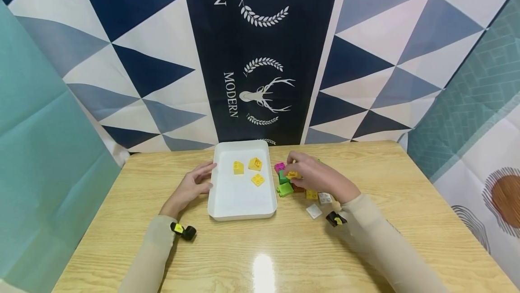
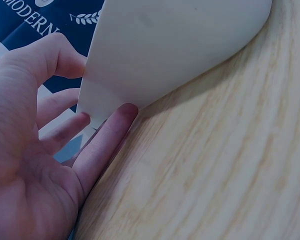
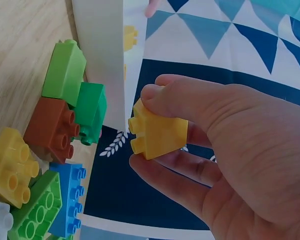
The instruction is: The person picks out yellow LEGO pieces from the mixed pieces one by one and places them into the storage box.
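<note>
Between thumb and fingers my right hand (image 1: 314, 175) pinches a yellow building brick (image 3: 160, 132) with a sloped side, raised above the loose bricks. My left hand (image 1: 188, 193) rests on the table beside the white tray (image 1: 241, 207), its fingertips against the tray's left outer wall, as the left wrist view also shows. Inside the tray lie a yellow brick (image 1: 238, 168), a sloped yellow brick (image 1: 255, 164) and a square yellow brick (image 1: 257, 179). Under the right hand sit a dark green brick (image 3: 91, 110), a light green brick (image 3: 64, 72) and a brown brick (image 3: 45, 125).
More loose bricks lie right of the tray: a magenta brick (image 1: 279, 167), a blue brick (image 3: 69, 192), another yellow brick (image 3: 10, 167) and a flat white piece (image 1: 314, 211). Patterned cloth (image 1: 264, 58) hangs behind the wooden table (image 1: 227, 257).
</note>
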`<state>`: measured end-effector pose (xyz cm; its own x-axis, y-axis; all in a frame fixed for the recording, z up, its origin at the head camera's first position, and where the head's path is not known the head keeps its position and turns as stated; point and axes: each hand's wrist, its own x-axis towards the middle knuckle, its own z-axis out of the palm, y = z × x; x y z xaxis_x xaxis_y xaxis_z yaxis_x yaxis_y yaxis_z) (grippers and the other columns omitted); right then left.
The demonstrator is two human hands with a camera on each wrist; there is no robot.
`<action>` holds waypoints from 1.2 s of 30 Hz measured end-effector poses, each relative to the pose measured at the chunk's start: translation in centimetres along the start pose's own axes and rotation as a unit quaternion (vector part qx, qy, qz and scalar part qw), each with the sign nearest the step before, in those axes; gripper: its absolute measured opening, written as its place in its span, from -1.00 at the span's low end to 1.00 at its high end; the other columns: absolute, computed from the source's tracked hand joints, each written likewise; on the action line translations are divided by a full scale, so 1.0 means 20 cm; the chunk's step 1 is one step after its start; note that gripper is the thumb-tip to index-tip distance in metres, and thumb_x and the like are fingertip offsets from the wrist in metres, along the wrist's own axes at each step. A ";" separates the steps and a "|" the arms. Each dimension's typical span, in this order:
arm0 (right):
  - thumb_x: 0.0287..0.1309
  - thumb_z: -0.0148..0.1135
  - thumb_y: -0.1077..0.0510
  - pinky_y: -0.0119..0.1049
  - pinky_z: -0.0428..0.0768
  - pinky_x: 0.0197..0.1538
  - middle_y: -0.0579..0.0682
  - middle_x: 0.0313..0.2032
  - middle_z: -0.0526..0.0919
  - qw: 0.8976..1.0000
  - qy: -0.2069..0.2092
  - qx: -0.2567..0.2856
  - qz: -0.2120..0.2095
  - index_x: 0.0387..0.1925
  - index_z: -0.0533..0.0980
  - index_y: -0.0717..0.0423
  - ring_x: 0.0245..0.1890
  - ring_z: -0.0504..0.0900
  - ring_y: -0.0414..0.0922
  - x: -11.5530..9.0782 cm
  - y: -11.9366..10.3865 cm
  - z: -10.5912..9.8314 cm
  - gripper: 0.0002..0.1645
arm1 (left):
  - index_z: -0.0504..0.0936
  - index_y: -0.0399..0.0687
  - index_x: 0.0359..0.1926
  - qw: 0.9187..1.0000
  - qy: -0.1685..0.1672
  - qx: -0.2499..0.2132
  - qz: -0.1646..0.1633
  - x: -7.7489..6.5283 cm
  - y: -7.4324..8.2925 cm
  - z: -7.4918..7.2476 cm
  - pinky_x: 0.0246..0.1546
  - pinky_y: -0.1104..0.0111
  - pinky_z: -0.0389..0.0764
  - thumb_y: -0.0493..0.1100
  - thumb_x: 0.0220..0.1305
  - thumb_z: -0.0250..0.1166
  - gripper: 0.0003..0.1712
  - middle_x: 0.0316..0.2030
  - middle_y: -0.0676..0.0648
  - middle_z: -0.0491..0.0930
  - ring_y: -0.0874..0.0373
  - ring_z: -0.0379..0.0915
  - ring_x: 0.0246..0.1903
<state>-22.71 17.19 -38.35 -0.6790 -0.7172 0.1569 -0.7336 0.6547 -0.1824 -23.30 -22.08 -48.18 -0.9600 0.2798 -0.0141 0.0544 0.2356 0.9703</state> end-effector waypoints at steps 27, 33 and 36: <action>0.04 0.47 0.24 -0.22 0.72 -0.05 -0.03 -0.07 0.59 1.000 -0.015 0.016 0.000 -0.15 0.74 -0.05 -0.16 0.55 -0.11 0.11 -0.02 0.04 -0.72 | 0.36 -0.05 0.45 1.000 -0.003 -0.011 0.010 0.00 0.00 -0.01 -0.01 0.35 0.71 -0.37 0.21 0.26 -0.25 0.57 -0.13 0.02 -0.27 0.18 0.40; 0.07 0.46 0.21 -0.24 0.71 -0.03 -0.05 -0.07 0.58 0.999 -0.029 0.022 0.003 -0.15 0.74 -0.08 -0.15 0.54 -0.13 0.15 -0.03 0.07 -0.73 | 0.35 -0.04 0.46 1.000 -0.004 -0.009 0.012 0.00 0.00 -0.01 0.00 0.30 0.71 -0.37 0.22 0.26 -0.24 0.57 -0.14 0.02 -0.28 0.17 0.40; 0.08 0.46 0.21 -0.24 0.70 0.00 -0.05 -0.06 0.58 0.999 -0.037 0.024 0.008 -0.14 0.74 -0.08 -0.14 0.53 -0.13 0.17 -0.04 0.08 -0.73 | 0.36 -0.04 0.45 1.000 -0.005 -0.010 0.011 0.00 -0.01 -0.01 0.01 0.29 0.71 -0.37 0.22 0.26 -0.24 0.57 -0.14 0.01 -0.28 0.17 0.40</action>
<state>-24.34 13.91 -39.20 -0.6856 -0.7234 0.0816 -0.7191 0.6555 -0.2306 -23.37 -22.22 -48.29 -0.9560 0.2934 0.0054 0.0703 0.2112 0.9749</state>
